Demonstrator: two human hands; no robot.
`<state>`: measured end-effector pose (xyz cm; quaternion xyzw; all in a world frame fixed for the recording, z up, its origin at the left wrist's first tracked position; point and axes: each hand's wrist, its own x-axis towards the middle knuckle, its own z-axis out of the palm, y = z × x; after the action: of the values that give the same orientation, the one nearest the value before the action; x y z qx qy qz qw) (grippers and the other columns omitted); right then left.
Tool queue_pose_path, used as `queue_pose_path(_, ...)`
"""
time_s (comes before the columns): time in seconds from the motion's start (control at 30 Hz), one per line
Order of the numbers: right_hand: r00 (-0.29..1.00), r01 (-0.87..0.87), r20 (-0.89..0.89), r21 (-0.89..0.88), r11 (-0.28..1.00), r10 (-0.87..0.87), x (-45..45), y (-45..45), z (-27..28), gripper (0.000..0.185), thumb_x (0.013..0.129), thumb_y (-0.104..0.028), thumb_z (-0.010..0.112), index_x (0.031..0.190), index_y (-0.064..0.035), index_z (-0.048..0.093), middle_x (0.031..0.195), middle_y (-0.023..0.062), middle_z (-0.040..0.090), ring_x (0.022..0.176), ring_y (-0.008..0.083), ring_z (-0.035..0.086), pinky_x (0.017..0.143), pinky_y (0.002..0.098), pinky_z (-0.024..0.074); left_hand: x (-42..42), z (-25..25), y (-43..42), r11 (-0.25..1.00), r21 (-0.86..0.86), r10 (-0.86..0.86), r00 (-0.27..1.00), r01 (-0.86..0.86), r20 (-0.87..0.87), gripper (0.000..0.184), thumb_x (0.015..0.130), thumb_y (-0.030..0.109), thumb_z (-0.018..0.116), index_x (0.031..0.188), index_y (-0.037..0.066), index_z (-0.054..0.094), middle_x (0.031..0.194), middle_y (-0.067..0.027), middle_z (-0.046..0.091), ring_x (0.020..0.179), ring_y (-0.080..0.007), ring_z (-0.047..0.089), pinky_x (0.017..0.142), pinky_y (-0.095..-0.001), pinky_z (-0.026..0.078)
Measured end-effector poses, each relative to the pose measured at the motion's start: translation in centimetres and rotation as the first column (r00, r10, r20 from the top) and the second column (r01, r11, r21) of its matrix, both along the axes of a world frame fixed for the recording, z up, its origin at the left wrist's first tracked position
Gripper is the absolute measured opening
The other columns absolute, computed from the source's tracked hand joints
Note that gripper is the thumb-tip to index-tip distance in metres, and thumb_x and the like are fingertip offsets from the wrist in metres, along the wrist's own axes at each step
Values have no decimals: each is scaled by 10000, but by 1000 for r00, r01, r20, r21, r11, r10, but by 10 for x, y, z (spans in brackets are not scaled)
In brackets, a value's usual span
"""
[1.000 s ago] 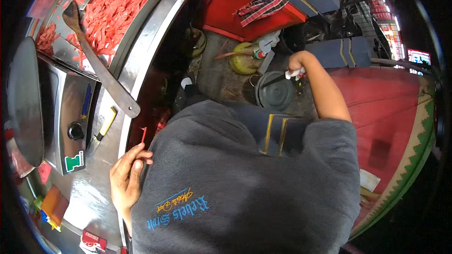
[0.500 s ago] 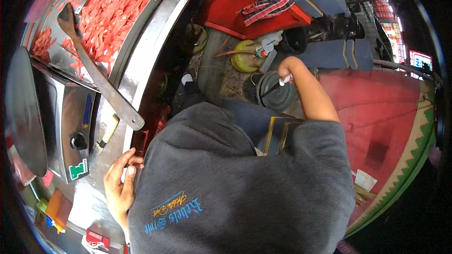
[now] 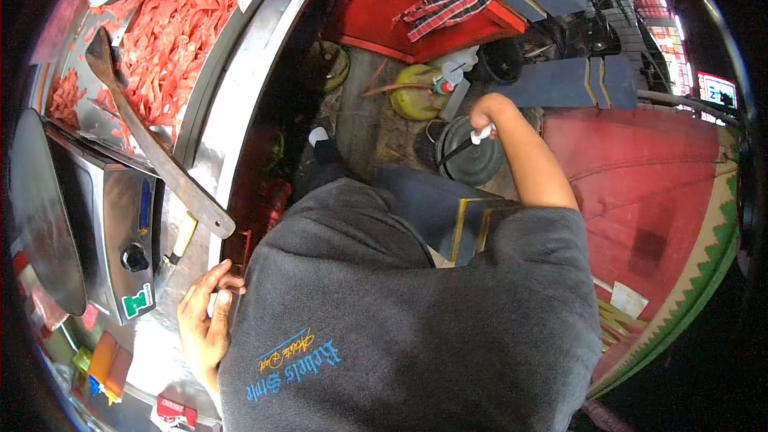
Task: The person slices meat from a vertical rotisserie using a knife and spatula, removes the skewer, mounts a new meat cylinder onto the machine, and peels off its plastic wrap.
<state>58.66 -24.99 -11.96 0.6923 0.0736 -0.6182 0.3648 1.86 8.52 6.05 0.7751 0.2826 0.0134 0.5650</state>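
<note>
My left hand (image 3: 206, 316) rests at the counter's edge on the left, fingers curled with the thumb against them. A small white object (image 3: 212, 302) shows between thumb and fingers, mostly hidden. My right arm reaches forward and down, and my right hand (image 3: 486, 116) is closed around a white handle (image 3: 482, 135). A narrow dark strip (image 3: 458, 152) runs from this handle across the top of a round dark grey bucket (image 3: 474, 162); whether it belongs to the bucket or to a separate tool, I cannot tell.
Pinkish-red strips (image 3: 180, 32) fill a metal tray, with a wooden spatula (image 3: 156, 140) lying across its edge. Nearby are a yellow-handled tool (image 3: 184, 238) and a metal unit with a knob (image 3: 134, 257). A red board (image 3: 368, 4) holds a checked cloth (image 3: 448, 6). Green gas cylinders (image 3: 414, 94) stand below.
The view has tilted slightly, so the tray, spatula and counter items sit a little lower and further left. Both hands keep nearly the same place and grip.
</note>
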Motion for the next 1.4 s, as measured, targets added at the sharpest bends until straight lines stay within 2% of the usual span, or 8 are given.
queue_pose_path(0.57, 994, -51, 103, 113, 992, 40, 6, 1, 26, 254, 948, -172, 649, 1049, 47, 730, 878, 140, 727, 678, 241, 691, 579, 435, 558, 10, -1, -18, 999, -14, -51, 998, 52, 41, 349, 996, 59, 585, 1333, -24, 625, 1005, -171, 732, 905, -241, 712, 864, -356, 555)
queue_pose_path(1.0, 962, -254, 142, 152, 955, 233, -12, 4, -34, 218, 766, -102, 637, 922, -34, 772, 967, 171, 747, 858, 305, 729, 750, 503, 556, 23, -2, -33, 992, -113, -45, 998, 50, 39, 347, 1012, 106, 589, 1327, -36, 622, 1019, -181, 731, 908, -252, 720, 857, -362, 562)
queue_pose_path(1.03, 963, -250, 140, 146, 957, 231, -11, 5, -61, 212, 763, -62, 586, 887, -5, 748, 888, 168, 733, 772, 297, 713, 698, 509, 550, 25, -4, -33, 992, -104, -73, 996, 77, 46, 350, 1015, 114, 591, 1329, -35, 621, 1021, -182, 731, 912, -253, 722, 858, -361, 562)
queue_pose_path(1.2, 859, -316, 509, 444, 839, 55, -64, -2, -112, 298, 815, -142, 604, 1033, -56, 787, 1138, 166, 749, 1053, 349, 715, 885, 520, 556, 33, -11, -32, 973, -144, -181, 983, 181, 16, 398, 986, 101, 618, 1370, -2, 607, 1129, -161, 734, 1051, -273, 699, 948, -377, 542)
queue_pose_path(1.3, 923, 74, 365, 140, 987, -121, -77, -52, -241, 299, 979, -205, 616, 1236, -131, 752, 1338, 96, 689, 1177, 315, 671, 935, 504, 534, 31, -31, -27, 932, -231, -261, 959, 280, 110, 448, 1007, 208, 596, 1405, 2, 583, 1348, -180, 651, 1269, -315, 611, 1097, -407, 447)
queue_pose_path(1.33, 916, -52, 399, 206, 977, -36, -88, -77, -274, 274, 1011, -211, 601, 1233, -156, 751, 1302, 73, 700, 1110, 322, 684, 908, 493, 537, 29, -41, -28, 936, -237, -244, 965, 259, 91, 467, 1018, 248, 579, 1411, -5, 575, 1379, -189, 630, 1309, -325, 579, 1125, -412, 415)
queue_pose_path(1.37, 889, -457, 137, 188, 869, 437, -83, -134, -372, 267, 1029, -243, 593, 1228, -143, 739, 1272, 59, 696, 1114, 321, 668, 861, 505, 547, 28, -48, -30, 940, -248, -224, 972, 235, 69, 490, 1030, 289, 562, 1417, -12, 567, 1411, -197, 609, 1349, -335, 547, 1152, -417, 382)
queue_pose_path(1.4, 898, -192, 432, 217, 957, 83, -104, -134, -365, 295, 1021, -270, 610, 1263, -124, 695, 1278, 101, 673, 1135, 310, 653, 862, 483, 560, 33, -43, -35, 952, -246, -194, 981, 183, -24, 519, 1041, 330, 536, 1421, -23, 560, 1450, -208, 579, 1395, -334, 505, 1182, -417, 338)
